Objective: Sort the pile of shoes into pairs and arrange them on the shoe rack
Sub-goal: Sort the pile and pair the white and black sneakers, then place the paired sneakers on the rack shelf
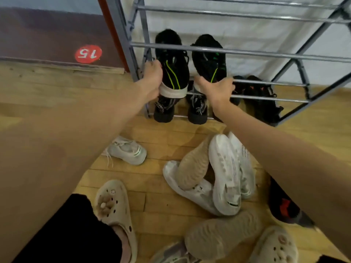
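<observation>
A grey metal shoe rack stands against a white wall. Two black sneakers with neon green stripes lie toe-first on its middle shelf. My left hand grips the heel of the left green-striped sneaker. My right hand grips the heel of the right green-striped sneaker. On the bottom shelf sit a black pair with grey laces and a black pair with orange marks. A pile of white and beige shoes lies on the wooden floor below my right arm.
A single white sneaker lies on the floor left of the pile. A black and red shoe lies at the right. Beige clogs are on the person's feet. A brown panel with a red "15" sticker stands left of the rack.
</observation>
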Action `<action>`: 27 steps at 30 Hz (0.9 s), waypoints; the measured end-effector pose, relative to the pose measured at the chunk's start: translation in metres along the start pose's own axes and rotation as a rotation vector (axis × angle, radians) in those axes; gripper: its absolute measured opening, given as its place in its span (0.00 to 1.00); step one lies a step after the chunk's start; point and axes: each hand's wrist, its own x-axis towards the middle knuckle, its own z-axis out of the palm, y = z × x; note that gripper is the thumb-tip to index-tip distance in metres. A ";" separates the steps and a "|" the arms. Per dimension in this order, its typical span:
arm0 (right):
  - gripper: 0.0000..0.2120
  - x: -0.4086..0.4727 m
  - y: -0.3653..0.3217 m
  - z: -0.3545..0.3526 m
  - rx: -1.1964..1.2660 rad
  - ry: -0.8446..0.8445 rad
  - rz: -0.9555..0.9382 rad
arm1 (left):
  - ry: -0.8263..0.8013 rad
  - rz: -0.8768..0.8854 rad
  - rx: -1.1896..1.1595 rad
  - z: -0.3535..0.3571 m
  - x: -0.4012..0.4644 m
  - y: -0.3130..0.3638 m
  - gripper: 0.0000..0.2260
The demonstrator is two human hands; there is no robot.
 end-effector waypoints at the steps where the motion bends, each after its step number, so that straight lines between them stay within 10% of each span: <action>1: 0.45 0.005 -0.002 0.005 -0.011 -0.015 -0.011 | -0.012 -0.017 -0.004 0.001 0.004 0.000 0.18; 18: 0.33 -0.065 0.072 -0.023 -0.444 -0.292 -0.365 | -0.059 0.120 0.406 -0.044 -0.044 -0.057 0.10; 27: 0.19 -0.144 0.139 -0.017 -0.858 -0.772 -0.406 | -0.111 -0.353 0.534 -0.103 -0.096 -0.174 0.15</action>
